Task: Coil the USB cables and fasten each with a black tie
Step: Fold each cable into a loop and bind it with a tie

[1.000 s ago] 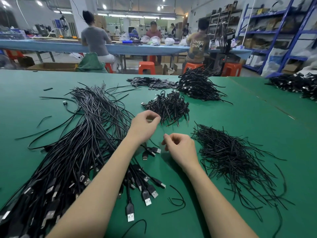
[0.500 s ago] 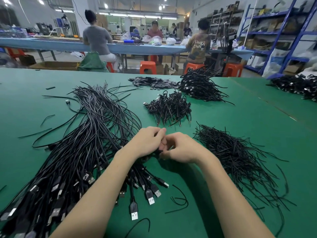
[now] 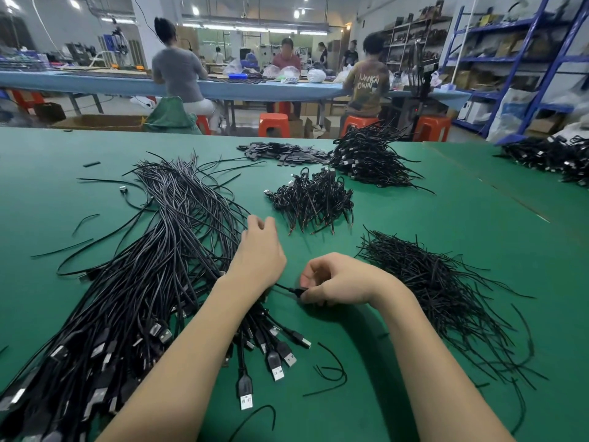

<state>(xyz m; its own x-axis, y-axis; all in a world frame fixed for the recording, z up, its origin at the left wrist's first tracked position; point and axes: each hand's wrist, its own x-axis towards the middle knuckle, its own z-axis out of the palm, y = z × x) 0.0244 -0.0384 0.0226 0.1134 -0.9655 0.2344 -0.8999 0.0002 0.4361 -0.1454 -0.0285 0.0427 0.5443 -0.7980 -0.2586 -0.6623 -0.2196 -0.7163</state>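
While the right hand (image 3: 338, 280) curls its fingers and pinches the plug end of one USB cable (image 3: 287, 289) just above the green desk (image 3: 446, 212), the left hand (image 3: 259, 253) rests with fingers loosely spread on the big pile of loose USB cables (image 3: 134, 282) at the left. A heap of black ties (image 3: 446, 291) lies just right of the right hand. Beyond the hands sits a small pile of coiled cables (image 3: 312, 199), with a larger pile (image 3: 369, 157) behind it.
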